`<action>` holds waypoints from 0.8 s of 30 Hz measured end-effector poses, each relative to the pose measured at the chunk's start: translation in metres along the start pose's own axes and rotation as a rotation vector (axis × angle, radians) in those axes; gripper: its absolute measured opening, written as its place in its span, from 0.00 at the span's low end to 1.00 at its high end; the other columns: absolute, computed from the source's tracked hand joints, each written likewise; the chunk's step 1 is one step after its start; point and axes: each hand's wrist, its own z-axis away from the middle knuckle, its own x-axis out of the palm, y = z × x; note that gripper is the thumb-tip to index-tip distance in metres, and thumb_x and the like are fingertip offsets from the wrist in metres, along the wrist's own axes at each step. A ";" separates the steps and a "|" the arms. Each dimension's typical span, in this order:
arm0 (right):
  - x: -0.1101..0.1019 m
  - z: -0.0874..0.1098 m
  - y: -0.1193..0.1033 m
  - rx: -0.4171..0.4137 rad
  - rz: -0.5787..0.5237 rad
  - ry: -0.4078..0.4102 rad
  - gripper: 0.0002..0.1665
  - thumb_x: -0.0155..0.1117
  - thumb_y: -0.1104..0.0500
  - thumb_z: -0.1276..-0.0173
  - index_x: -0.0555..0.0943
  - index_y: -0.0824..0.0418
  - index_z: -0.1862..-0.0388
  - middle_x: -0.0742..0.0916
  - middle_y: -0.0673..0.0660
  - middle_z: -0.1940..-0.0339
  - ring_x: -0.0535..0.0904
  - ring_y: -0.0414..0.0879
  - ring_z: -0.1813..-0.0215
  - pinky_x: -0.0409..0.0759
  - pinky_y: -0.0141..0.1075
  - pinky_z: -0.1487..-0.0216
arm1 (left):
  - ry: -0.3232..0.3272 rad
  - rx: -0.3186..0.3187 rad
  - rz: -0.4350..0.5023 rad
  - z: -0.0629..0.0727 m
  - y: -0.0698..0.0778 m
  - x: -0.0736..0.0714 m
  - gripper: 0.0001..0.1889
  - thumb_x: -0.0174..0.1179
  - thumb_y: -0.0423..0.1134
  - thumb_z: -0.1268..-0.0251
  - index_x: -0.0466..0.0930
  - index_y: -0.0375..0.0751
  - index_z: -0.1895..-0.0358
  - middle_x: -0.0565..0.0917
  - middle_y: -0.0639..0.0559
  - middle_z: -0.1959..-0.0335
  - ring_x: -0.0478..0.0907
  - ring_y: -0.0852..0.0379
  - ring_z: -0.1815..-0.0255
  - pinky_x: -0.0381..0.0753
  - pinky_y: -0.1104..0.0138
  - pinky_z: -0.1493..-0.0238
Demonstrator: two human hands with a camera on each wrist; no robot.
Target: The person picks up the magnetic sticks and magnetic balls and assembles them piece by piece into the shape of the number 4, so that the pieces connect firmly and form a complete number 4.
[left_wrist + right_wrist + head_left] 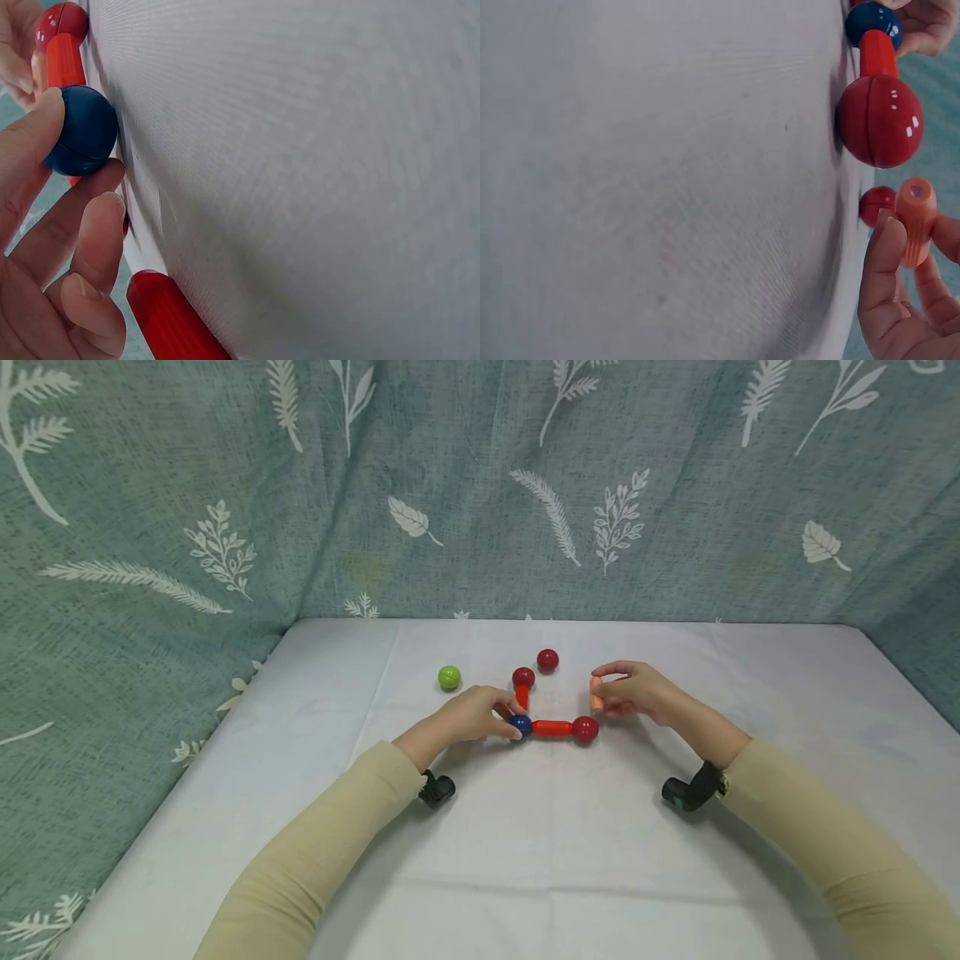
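My left hand (474, 714) pinches a dark blue ball (521, 725) between thumb and fingers. From that ball a red rod (552, 728) runs right to a red ball (585, 730), and a second red rod (522, 697) runs back to another red ball (523, 677). Together they make an L lying on the table. Right of the L, my right hand (637, 691) holds a peach-orange rod (916, 225) between thumb and fingers, near the right red ball but apart from it. One end of this rod shows a small pale disc in the right wrist view.
A loose red ball (547, 660) and a green ball (449, 677) lie farther back on the white-covered table (525, 843). Another red rod (174, 319) lies by my left hand in the left wrist view. A leaf-patterned curtain (465, 527) stands behind.
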 end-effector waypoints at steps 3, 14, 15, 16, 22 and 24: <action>0.003 -0.007 0.001 0.009 0.011 0.001 0.29 0.56 0.61 0.35 0.63 0.66 0.36 0.80 0.51 0.69 0.78 0.40 0.72 0.79 0.31 0.65 | 0.000 0.002 -0.005 0.000 0.000 0.000 0.16 0.68 0.43 0.50 0.80 0.51 0.55 0.81 0.54 0.57 0.73 0.57 0.59 0.74 0.70 0.70; 0.012 -0.013 0.001 0.049 0.052 -0.025 0.29 0.58 0.60 0.35 0.64 0.66 0.37 0.80 0.51 0.73 0.77 0.41 0.73 0.78 0.30 0.66 | 0.003 0.010 -0.005 0.000 0.000 0.000 0.16 0.68 0.43 0.50 0.80 0.50 0.55 0.82 0.53 0.58 0.73 0.57 0.59 0.74 0.71 0.69; 0.013 -0.014 0.001 0.049 0.052 -0.027 0.29 0.58 0.60 0.35 0.64 0.66 0.37 0.80 0.51 0.74 0.77 0.41 0.73 0.78 0.30 0.66 | 0.003 0.009 -0.004 0.000 0.000 0.000 0.16 0.68 0.43 0.50 0.80 0.50 0.55 0.82 0.53 0.58 0.73 0.57 0.59 0.74 0.71 0.70; 0.013 -0.014 0.001 0.050 0.053 -0.028 0.29 0.57 0.60 0.35 0.64 0.66 0.37 0.80 0.51 0.74 0.77 0.40 0.73 0.78 0.30 0.66 | 0.002 0.009 -0.003 0.000 0.000 0.000 0.16 0.68 0.43 0.50 0.80 0.50 0.55 0.82 0.53 0.58 0.73 0.57 0.59 0.74 0.70 0.70; 0.015 -0.015 0.002 0.054 0.073 -0.031 0.29 0.57 0.61 0.35 0.63 0.65 0.36 0.80 0.54 0.65 0.78 0.40 0.70 0.78 0.31 0.63 | 0.004 0.007 -0.002 -0.001 0.000 0.000 0.16 0.68 0.43 0.50 0.80 0.50 0.55 0.82 0.53 0.58 0.73 0.56 0.60 0.74 0.70 0.71; 0.016 -0.014 0.002 0.055 0.092 -0.035 0.30 0.57 0.61 0.35 0.63 0.64 0.35 0.78 0.58 0.58 0.77 0.40 0.68 0.78 0.30 0.61 | 0.005 0.008 -0.002 -0.001 0.000 0.000 0.16 0.68 0.43 0.50 0.80 0.50 0.55 0.82 0.53 0.58 0.73 0.56 0.60 0.74 0.71 0.71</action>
